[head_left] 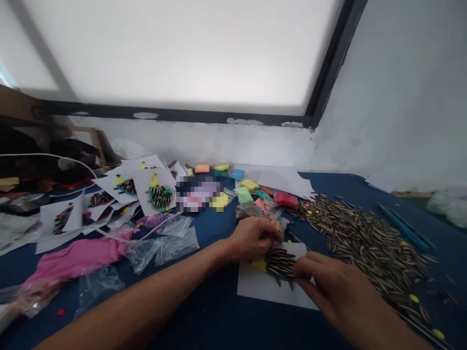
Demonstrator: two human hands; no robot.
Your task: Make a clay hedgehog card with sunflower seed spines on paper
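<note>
In front of me lies a sheet of white paper bearing a figure made of striped sunflower seeds in overlapping rows, with a yellow part at its left end. My left hand rests over the paper's upper left, its fingers curled down beside the figure; what they hold, if anything, is hidden. My right hand is pinched at the figure's right end, touching the seeds; anything between the fingertips is too small to make out. A large pile of loose sunflower seeds spreads to the right of my hands.
Blue tweezers lie beyond the pile. Packets of coloured clay, including a red one and a green one, sit behind my hands. At left are finished seed figures on paper, a pink clay bag and a white cable.
</note>
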